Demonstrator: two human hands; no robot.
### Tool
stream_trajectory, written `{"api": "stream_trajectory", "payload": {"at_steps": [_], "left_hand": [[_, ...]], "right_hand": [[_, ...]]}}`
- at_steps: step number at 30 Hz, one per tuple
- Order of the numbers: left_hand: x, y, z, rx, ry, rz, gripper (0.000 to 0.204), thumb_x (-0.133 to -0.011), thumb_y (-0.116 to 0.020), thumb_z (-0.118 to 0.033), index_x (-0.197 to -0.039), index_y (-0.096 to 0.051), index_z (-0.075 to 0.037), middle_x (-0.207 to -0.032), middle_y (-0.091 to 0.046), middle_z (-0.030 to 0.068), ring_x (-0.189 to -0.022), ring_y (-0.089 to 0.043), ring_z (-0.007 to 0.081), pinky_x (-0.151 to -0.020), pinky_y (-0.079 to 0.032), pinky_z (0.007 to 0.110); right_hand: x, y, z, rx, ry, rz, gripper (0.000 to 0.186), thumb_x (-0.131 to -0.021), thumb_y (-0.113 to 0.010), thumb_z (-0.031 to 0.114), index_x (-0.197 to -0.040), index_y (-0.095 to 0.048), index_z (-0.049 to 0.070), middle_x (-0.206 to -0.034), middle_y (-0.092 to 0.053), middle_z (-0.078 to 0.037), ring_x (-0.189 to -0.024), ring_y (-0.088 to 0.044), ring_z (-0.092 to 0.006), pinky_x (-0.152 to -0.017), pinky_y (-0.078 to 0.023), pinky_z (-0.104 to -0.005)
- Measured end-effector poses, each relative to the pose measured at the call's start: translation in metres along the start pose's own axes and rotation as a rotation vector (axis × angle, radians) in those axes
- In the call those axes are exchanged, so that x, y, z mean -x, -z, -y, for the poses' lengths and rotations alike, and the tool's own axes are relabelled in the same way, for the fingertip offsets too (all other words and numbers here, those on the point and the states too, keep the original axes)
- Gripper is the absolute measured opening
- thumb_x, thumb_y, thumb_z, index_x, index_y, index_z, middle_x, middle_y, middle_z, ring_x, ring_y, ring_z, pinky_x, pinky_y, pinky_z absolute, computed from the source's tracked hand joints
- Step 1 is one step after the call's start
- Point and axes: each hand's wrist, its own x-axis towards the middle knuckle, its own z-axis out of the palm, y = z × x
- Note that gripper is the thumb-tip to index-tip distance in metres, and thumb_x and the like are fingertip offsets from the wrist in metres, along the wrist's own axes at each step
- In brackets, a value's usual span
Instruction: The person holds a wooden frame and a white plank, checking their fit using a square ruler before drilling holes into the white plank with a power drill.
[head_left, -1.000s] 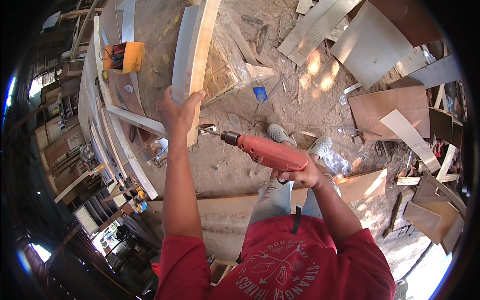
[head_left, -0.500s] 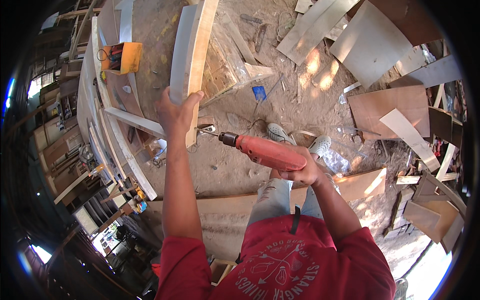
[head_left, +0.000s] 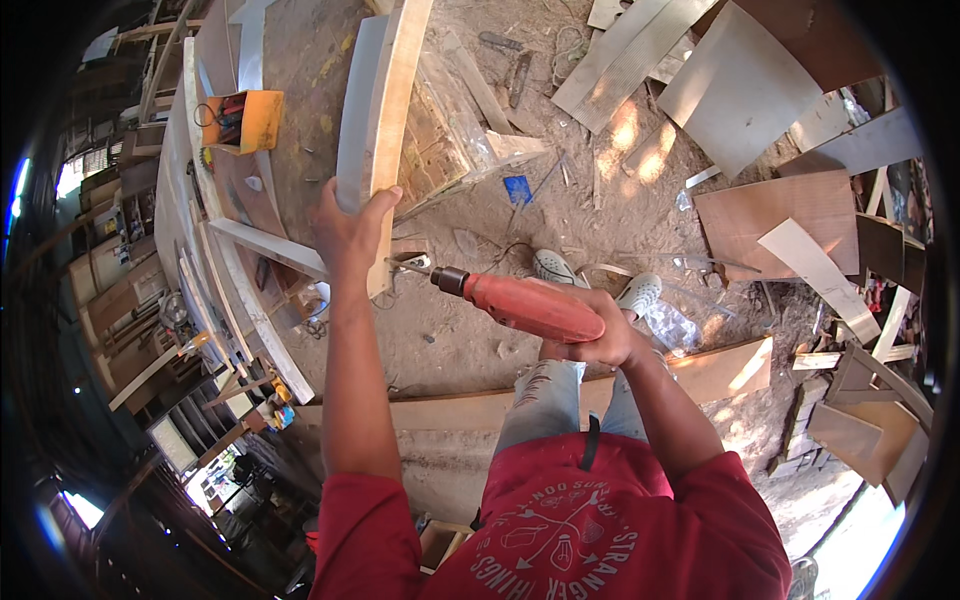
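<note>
A long wooden board with a pale grey face on its left side runs away from me over the workbench. My left hand grips it near its close end, thumb on the wooden edge. In my right hand is a red power drill, its body pointing left. The drill's bit reaches the side of the board near its end, just below my left hand. Whether the tip has entered the wood I cannot tell.
An orange box with tools stands on the workbench. A pale strip of wood lies left of my left hand. Plywood sheets and offcuts litter the dirt floor at right. A long plank lies across by my legs.
The drill has shifted slightly left, toward the board, with my right hand. My left hand keeps its grip on the board, which has moved barely to the left.
</note>
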Motion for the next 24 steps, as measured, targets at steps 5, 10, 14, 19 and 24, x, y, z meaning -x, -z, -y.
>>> {"api": "stream_trajectory", "payload": {"at_steps": [5,10,14,19,24], "left_hand": [[-0.004,-0.001,0.000,0.006,-0.029,-0.010,0.085,-0.068,-0.094,-0.041,-0.133,-0.066,0.006,-0.122,-0.074,0.0212,-0.111,-0.072,0.0321,-0.099,-0.053,0.041],[-0.005,0.001,-0.002,0.011,-0.045,-0.022,0.083,-0.068,-0.094,-0.039,-0.132,-0.067,0.006,-0.120,-0.074,0.0234,-0.110,-0.072,0.0329,-0.098,-0.054,0.041],[-0.005,0.003,0.007,-0.012,-0.031,-0.003,0.089,-0.067,-0.094,-0.043,-0.136,-0.065,0.005,-0.128,-0.070,0.0268,-0.118,-0.069,0.0367,-0.102,-0.052,0.043],[0.005,0.014,-0.009,-0.183,0.008,-0.006,0.104,-0.066,-0.091,-0.054,-0.148,-0.057,0.000,-0.140,-0.058,0.0283,-0.134,-0.056,0.0443,-0.113,-0.042,0.057],[0.010,0.020,0.000,-0.181,-0.089,-0.052,0.096,-0.069,-0.086,-0.045,-0.148,-0.053,-0.001,-0.136,-0.057,0.0271,-0.126,-0.053,0.0500,-0.110,-0.044,0.061]], "right_hand": [[-0.003,-0.001,0.010,-0.095,0.000,0.030,0.096,-0.069,-0.083,0.026,-0.155,-0.053,-0.004,-0.153,-0.061,-0.016,-0.138,-0.058,-0.0222,-0.120,-0.041,-0.0384],[-0.001,-0.006,0.017,-0.094,-0.020,-0.001,0.091,-0.071,-0.084,0.027,-0.151,-0.057,-0.006,-0.149,-0.064,-0.016,-0.134,-0.060,-0.0227,-0.117,-0.044,-0.0388],[0.010,-0.022,0.019,-0.183,-0.116,-0.029,0.076,-0.074,-0.085,0.028,-0.138,-0.064,-0.007,-0.129,-0.073,-0.016,-0.111,-0.070,-0.0207,-0.099,-0.055,-0.0362],[0.033,-0.033,0.022,-0.488,-0.245,-0.079,0.060,-0.076,-0.082,0.020,-0.128,-0.065,-0.005,-0.097,-0.074,-0.010,-0.075,-0.068,-0.0146,-0.066,-0.054,-0.0293],[0.063,-0.047,0.086,-0.424,-0.151,-0.429,0.069,-0.074,-0.078,0.033,-0.131,-0.063,-0.002,-0.090,-0.071,-0.013,-0.069,-0.067,-0.0195,-0.056,-0.055,-0.0337]]}}
